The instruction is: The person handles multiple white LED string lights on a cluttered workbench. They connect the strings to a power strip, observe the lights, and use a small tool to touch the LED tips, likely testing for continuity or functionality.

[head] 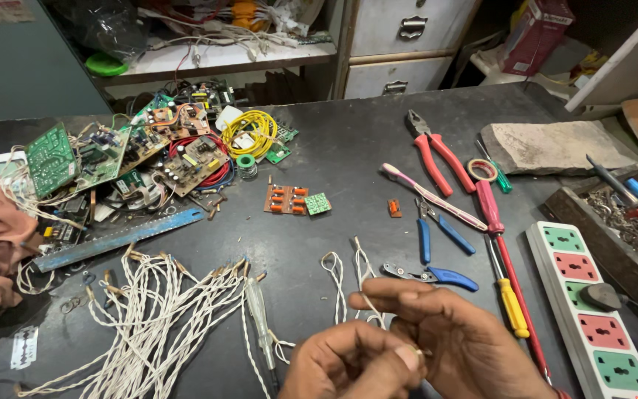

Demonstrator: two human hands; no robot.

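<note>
Both my hands are low in the head view, close together at the near edge of the black bench. My left hand (pixel 356 362) and my right hand (pixel 455 336) pinch the same white twisted wire (pixel 362 277), which loops up from my fingers onto the bench. Left of my hands lies a spread bundle of several white twisted wires (pixel 156 310) with bare copper ends, and a slim tester screwdriver (pixel 260 314) lies across them. Blue-handled cutters (pixel 433 275) rest just beyond my right hand.
A pile of circuit boards (pixel 112 159) and a yellow wire coil (pixel 249 133) sit far left, with a blue hacksaw blade (pixel 119 238). Red pliers (pixel 437 155), screwdrivers (pixel 500 247) and a white power strip (pixel 592 310) lie at right. A small orange board (pixel 287 199) is mid-bench.
</note>
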